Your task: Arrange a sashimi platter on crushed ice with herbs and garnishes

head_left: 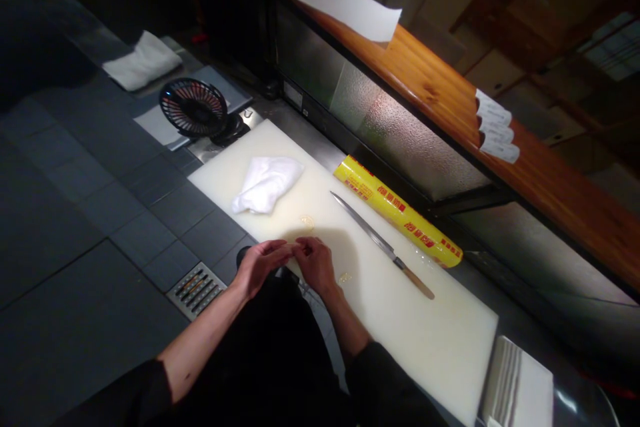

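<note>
My left hand and my right hand meet above the near edge of a white cutting board. Fingertips of both are pinched together; whatever sits between them is too small to make out. Just beyond the fingers lies a small pale yellow, thin looped thing, perhaps a rubber band. A similar small yellowish thing rests right of my right wrist. A folded white cloth is on the board's left part. Across the far side, a long slim knife with a wooden handle lies flat.
A yellow cling wrap roll lies along the board's far edge. At the left end stands a small black fan. A stack of folded grey-white cloths is at the right end. A wooden ledge runs above; a floor drain sits below left.
</note>
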### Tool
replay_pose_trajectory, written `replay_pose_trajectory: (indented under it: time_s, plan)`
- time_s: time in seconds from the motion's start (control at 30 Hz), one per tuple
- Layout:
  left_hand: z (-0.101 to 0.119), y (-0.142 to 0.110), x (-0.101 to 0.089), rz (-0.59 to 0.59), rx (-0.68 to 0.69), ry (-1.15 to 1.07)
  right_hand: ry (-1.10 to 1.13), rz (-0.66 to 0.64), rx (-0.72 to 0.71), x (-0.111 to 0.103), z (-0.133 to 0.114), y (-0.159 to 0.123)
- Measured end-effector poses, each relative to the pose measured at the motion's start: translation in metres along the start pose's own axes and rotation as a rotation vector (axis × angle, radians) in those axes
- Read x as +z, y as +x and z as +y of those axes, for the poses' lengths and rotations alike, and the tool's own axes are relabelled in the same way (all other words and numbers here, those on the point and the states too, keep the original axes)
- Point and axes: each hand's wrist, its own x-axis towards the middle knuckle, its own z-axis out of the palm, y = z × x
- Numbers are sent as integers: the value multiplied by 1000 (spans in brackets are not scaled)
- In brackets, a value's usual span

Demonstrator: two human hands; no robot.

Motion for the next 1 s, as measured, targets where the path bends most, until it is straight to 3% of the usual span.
replay_pose_trajectory:
  time_s: [0.17, 0.27, 0.4, 0.53, 0.63, 0.7, 0.87, 1.0]
  plan:
    - [3, 7, -6, 28, -33, 28, -67, 235, 203, -49, 47, -14]
    - [2, 12, -11, 17, -45, 42, -264, 228, 214, -70, 78, -40]
    - [2, 15, -9, -9, -56, 56, -447, 100, 165, -64, 101, -69]
    - [9, 11, -4, -50, -73, 28, -426, 182, 189, -57, 108, -82]
    - [11, 7, -6, -64, -57, -32, -274, 179, 270, -60, 93, -80]
    - [11, 5, -8, -85, -56, -57, -132, 145, 240, -58, 68, -73]
    - [14, -6, 1, -135, -42, -50, -7, 11, -94, -35, -8, -41]
    - [19, -16, 10, -185, -26, -24, -149, -26, -251, -13, -32, -23]
